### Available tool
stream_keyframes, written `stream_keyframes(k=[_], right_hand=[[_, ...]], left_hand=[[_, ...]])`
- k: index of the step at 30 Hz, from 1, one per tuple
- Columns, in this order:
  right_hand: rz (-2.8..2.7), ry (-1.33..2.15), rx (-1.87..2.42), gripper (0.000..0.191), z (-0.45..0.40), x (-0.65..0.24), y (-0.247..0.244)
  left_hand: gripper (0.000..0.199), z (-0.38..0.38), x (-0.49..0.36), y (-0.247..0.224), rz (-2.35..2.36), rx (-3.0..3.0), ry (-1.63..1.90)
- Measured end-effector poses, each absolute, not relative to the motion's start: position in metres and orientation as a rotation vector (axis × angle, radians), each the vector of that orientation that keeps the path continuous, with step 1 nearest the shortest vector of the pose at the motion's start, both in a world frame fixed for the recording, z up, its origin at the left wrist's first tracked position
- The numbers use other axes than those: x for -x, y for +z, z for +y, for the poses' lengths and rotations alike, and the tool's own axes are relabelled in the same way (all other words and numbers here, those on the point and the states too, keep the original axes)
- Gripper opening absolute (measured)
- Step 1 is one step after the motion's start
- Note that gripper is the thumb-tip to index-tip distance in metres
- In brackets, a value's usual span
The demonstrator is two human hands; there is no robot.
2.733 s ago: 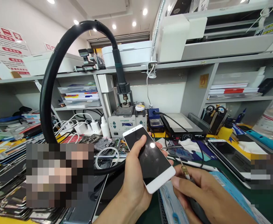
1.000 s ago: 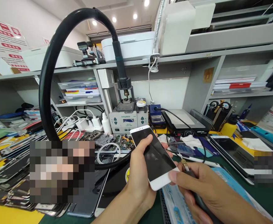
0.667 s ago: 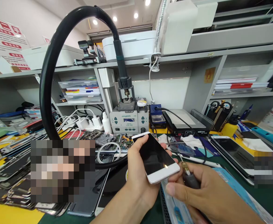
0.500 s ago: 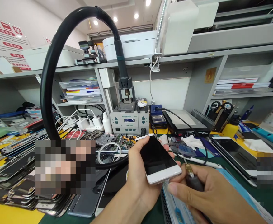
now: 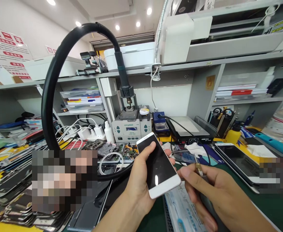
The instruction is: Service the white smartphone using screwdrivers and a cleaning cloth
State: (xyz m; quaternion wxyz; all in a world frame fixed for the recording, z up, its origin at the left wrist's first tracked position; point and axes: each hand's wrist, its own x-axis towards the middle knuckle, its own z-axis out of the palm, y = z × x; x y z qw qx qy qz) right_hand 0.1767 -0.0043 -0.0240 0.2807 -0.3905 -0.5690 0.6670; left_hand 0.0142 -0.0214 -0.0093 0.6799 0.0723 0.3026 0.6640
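Note:
My left hand is closed around a white-framed smartphone, tilted with its dark screen up. My thumb lies over the screen's upper left edge, and the fingertips show along the far right side. Closed on a slim screwdriver with a brass collar and dark handle, my right hand is just right of the phone's lower corner. The screwdriver's thin tip points up and away, apart from the phone. Whether my right fingertips touch the phone's edge, I cannot tell.
A hot air station stands behind, its black hose arching over the left. Stacked phone parts crowd the left side. A blue-printed packet lies below my hands, and a white tablet lies at right.
The view has tilted up slightly and shifted right. The phone has turned a little, showing its screen more fully. My right fingers have drawn back from the phone's bottom edge, still holding the screwdriver.

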Motion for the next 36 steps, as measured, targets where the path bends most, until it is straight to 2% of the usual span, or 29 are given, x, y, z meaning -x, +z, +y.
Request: stream_keyframes(k=[3,12,16,28,33,36], right_hand=[[-1.526,1.801,1.008,0.045,-0.004,-0.178,-0.022],[-1.739,1.774,1.060,0.051,-0.003,-0.180,-0.009],[-1.757,1.820,1.034,0.045,-0.001,-0.182,-0.003],[-1.865,1.762,1.120,0.036,-0.001,-0.182,-0.002],[-1.862,1.768,1.127,0.033,-0.001,-0.181,-0.002],[-1.878,1.752,1.157,0.032,-0.002,-0.181,0.002]], left_hand=[[0.022,-0.021,-0.015,-0.008,0.763,-0.204,1.527],[0.025,-0.025,-0.016,-0.004,0.862,-0.269,1.566],[0.029,-0.025,-0.015,-0.006,0.866,-0.295,1.557],[0.025,-0.028,-0.017,-0.004,0.876,-0.348,1.557],[0.028,-0.027,-0.019,-0.004,0.913,-0.340,1.547],[0.038,-0.028,-0.020,-0.005,0.957,-0.370,1.520]])
